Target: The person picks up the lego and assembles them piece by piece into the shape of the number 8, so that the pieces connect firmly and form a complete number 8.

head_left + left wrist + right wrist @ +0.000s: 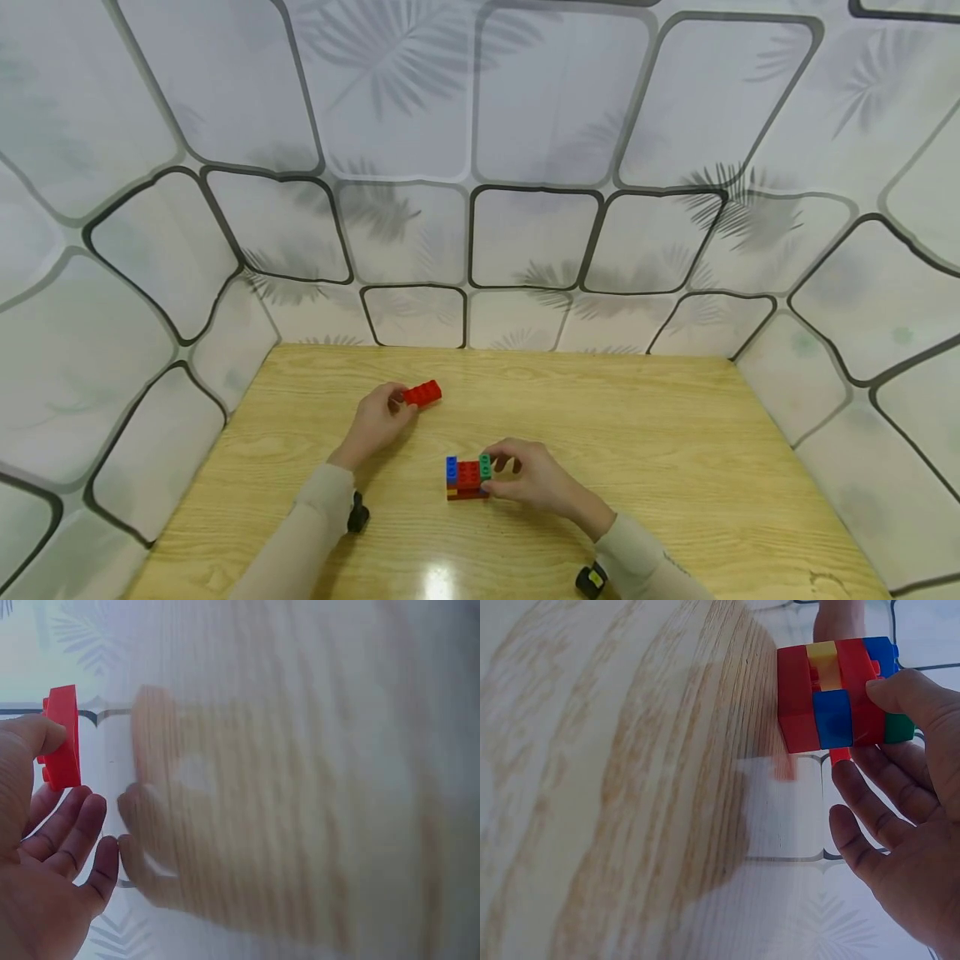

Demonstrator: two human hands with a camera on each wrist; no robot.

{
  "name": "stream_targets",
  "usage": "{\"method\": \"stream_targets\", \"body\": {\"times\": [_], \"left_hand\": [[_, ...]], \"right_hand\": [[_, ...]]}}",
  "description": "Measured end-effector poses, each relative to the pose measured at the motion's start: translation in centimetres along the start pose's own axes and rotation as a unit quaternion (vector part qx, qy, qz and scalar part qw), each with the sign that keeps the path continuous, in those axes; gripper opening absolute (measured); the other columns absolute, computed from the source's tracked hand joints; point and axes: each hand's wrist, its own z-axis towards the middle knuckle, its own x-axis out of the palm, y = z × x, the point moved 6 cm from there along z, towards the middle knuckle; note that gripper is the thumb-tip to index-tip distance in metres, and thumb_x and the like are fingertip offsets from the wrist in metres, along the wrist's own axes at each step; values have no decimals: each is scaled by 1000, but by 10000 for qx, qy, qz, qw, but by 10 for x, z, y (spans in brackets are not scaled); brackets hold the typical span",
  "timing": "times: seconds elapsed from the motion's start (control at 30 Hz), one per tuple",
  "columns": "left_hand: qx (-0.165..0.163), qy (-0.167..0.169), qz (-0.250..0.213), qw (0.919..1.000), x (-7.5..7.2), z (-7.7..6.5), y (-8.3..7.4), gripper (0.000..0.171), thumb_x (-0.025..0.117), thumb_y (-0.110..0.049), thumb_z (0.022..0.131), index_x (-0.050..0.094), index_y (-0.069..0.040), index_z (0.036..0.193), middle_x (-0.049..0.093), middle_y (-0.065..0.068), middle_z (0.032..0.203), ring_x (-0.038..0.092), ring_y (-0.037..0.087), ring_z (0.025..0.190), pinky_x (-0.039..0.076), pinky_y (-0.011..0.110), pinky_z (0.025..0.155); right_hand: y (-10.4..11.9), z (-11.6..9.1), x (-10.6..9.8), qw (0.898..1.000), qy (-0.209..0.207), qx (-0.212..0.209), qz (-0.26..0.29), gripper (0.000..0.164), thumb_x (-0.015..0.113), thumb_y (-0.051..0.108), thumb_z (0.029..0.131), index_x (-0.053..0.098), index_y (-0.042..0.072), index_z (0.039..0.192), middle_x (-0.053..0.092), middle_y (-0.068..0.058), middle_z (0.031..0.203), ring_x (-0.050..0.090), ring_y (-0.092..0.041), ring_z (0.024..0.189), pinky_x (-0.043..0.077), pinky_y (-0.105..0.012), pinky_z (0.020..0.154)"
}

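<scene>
My left hand (pixel 377 423) pinches a red toy building brick (pixel 423 393) between thumb and fingers, toward the back left of the table. In the left wrist view the brick (pixel 64 739) is held on edge with its studs toward the palm, a little apart from the tabletop. A small stack of toy building bricks (pixel 468 475) stands near the middle, with blue, red and green on top. My right hand (pixel 543 479) grips its right end at the green brick (pixel 485 468). The right wrist view shows red, yellow and blue bricks (pixel 832 718) in the lower layers.
The wooden table (pixel 637 417) has a glossy top that mirrors the hands and bricks. Patterned fabric walls (pixel 536 242) enclose it at the back and both sides. A small black device sits at each wrist, one by the left cuff (pixel 358 512), one by the right (pixel 591 581).
</scene>
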Motion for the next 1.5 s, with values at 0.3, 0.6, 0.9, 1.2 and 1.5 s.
{"method": "stream_targets", "body": {"times": [0.3, 0.6, 0.9, 1.2, 1.5], "left_hand": [[250, 15, -81, 9997, -5, -9, -10, 31, 75, -14, 96, 67, 0, 123, 70, 17, 112, 66, 29, 98, 58, 48, 91], [627, 207, 36, 9978, -7, -22, -28, 33, 77, -15, 95, 67, -1, 123, 71, 12, 113, 67, 26, 98, 57, 45, 89], [721, 298, 3, 9970, -5, -30, -40, 30, 78, -17, 95, 69, -7, 121, 71, 8, 112, 66, 23, 99, 54, 38, 85], [1117, 316, -89, 9932, -4, -43, -62, 30, 80, -19, 94, 69, -9, 121, 71, 3, 108, 66, 19, 95, 52, 32, 79], [1560, 332, -263, 9868, -4, -57, -80, 30, 81, -16, 92, 69, -11, 119, 70, 0, 104, 66, 18, 91, 51, 29, 78]], "right_hand": [[0, 0, 0, 10000, -19, 71, -11, 40, 80, 31, 95, 71, 12, 130, 73, 3, 117, 67, -22, 100, 52, -28, 84], [1, 0, 0, 10000, -6, 55, 5, 41, 79, 31, 96, 70, 10, 131, 73, 2, 118, 68, -24, 101, 54, -31, 85], [-2, 0, -1, 10000, -9, 44, 4, 42, 78, 32, 97, 69, 11, 132, 73, 2, 118, 68, -23, 101, 55, -32, 84], [-3, 0, 0, 10000, -7, 76, -4, 42, 78, 33, 97, 70, 11, 131, 73, 2, 117, 68, -19, 100, 53, -28, 83], [-2, 1, 0, 9999, -48, 28, -106, 40, 80, 32, 96, 71, 12, 129, 73, 4, 117, 66, -9, 98, 52, -26, 82]]}}
